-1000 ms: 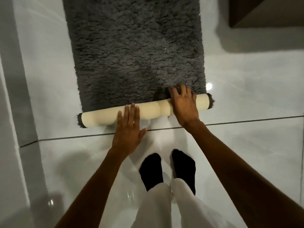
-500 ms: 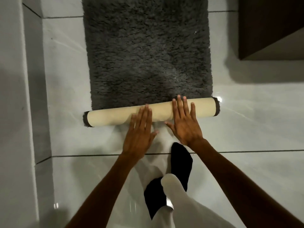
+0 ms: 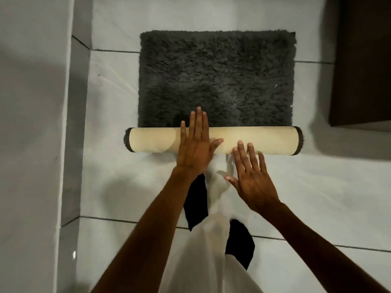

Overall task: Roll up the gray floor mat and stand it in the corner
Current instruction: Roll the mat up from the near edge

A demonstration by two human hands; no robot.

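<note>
The gray floor mat (image 3: 218, 79) lies shaggy side up on the white tiled floor, its far part still flat. Its near end is wound into a roll (image 3: 270, 140) that shows the cream backing and lies crosswise. My left hand (image 3: 195, 142) rests flat on top of the roll, left of its middle, fingers spread and reaching over to the shaggy pile. My right hand (image 3: 250, 176) is open with fingers apart; only its fingertips touch the roll's near side, and the palm hovers over the floor.
A gray wall and baseboard (image 3: 69, 144) run along the left. A dark brown cabinet (image 3: 361, 60) stands at the back right. My black-socked feet (image 3: 195, 200) and white trouser legs are just behind the roll. Dark grout lines cross the floor.
The roll has grown thicker and moved away from me over the flat part. My left hand slid forward onto its top; my right hand drew back to its near edge. My feet stepped forward.
</note>
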